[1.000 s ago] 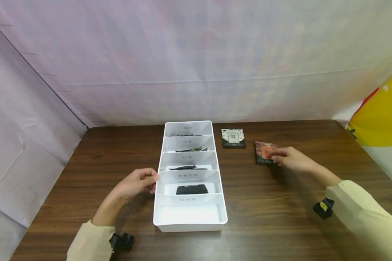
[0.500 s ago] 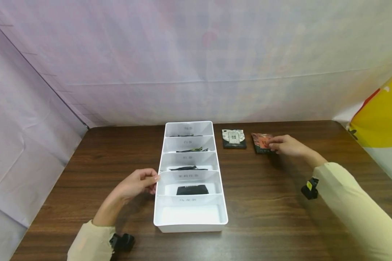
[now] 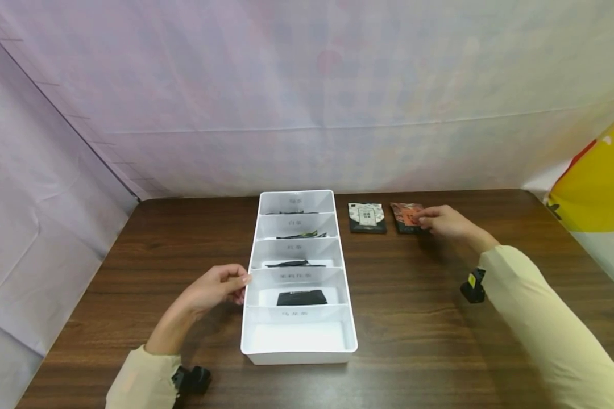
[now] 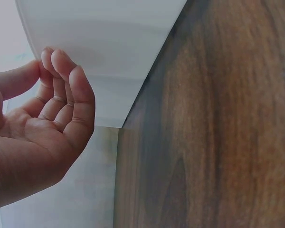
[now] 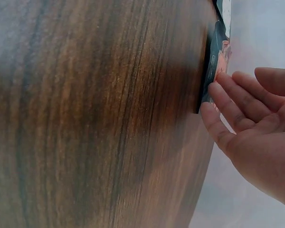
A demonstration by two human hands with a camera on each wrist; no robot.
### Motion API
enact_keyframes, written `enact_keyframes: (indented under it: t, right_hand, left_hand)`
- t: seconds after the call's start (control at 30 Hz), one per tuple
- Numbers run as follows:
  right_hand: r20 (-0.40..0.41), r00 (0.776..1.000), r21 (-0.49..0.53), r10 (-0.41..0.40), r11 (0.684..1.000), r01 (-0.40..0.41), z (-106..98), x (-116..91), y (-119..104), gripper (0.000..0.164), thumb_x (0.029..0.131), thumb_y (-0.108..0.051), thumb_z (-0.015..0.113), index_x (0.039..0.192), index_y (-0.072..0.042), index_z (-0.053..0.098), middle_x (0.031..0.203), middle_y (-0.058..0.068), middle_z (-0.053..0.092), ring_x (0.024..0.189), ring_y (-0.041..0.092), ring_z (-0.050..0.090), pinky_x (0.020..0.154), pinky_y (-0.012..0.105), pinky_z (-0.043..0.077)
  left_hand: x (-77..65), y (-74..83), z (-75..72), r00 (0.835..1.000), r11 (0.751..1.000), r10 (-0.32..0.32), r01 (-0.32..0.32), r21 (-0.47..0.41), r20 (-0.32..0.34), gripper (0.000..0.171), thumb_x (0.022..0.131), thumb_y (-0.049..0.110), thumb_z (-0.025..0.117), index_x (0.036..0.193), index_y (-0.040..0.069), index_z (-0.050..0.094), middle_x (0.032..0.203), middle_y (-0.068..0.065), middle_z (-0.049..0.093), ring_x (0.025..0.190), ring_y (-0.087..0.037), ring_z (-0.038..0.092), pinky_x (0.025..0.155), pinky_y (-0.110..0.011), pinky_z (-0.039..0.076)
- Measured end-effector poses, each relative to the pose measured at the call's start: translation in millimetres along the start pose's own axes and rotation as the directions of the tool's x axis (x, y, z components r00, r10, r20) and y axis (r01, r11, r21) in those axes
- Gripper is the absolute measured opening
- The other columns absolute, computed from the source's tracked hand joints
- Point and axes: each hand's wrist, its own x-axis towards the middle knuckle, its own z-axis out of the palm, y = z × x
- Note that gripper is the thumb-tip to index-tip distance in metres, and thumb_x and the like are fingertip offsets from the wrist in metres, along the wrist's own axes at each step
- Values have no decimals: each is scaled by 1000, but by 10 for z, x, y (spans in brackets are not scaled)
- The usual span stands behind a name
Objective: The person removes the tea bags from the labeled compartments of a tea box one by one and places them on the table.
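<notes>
In the head view, a long white divided box [image 3: 299,357] stands on the wooden table, with labelled compartments. My left hand [image 3: 219,287] pinches its left rim between thumb and fingers; in the left wrist view the fingers [image 4: 83,102] curl against the outer wall. At the back right, a red-and-black sachet [image 3: 402,216] lies flat. My right hand [image 3: 445,220] rests its fingertips on the sachet's right part. The right wrist view shows the fingers fairly straight and the thumb apart. Just left of that sachet lies a white-and-black sachet [image 3: 366,217], untouched.
Dark sachets lie in several compartments, such as a black sachet [image 3: 302,297] in the second from the front. A pale curtain [image 3: 317,130] hangs behind the dark wooden table [image 3: 414,341]. Yellow patterned cloth [image 3: 601,182] hangs at the right.
My right hand has slid the red-and-black sachet away from me and slightly left, level with the white-and-black one. The left hand stays on the box's rim.
</notes>
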Motion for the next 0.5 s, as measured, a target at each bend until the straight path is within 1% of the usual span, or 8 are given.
enact_keyframes:
  t: [0.27, 0.5]
  right_hand:
    - [-12, 1000, -12, -5, 1000, 4, 1, 6, 22, 40, 98, -11, 34, 129, 14, 37, 122, 35, 44, 112, 43, 44, 88, 49, 42]
    - [-10, 1000, -30, -2, 1000, 1, -8, 1, 30, 41, 98, -15, 36, 130, 12, 38, 123, 33, 45, 111, 42, 45, 85, 48, 43]
  left_hand:
    - [-8, 9, 4, 1000, 1000, -4, 4, 10, 1, 17, 94, 2, 45, 88, -13, 47, 68, -4, 51, 63, -13, 51, 61, -27, 47]
    - [-12, 11, 7, 1000, 1000, -10, 10, 0, -3, 16, 94, 3, 45, 88, -12, 48, 69, -4, 51, 63, -13, 51, 61, -26, 47]
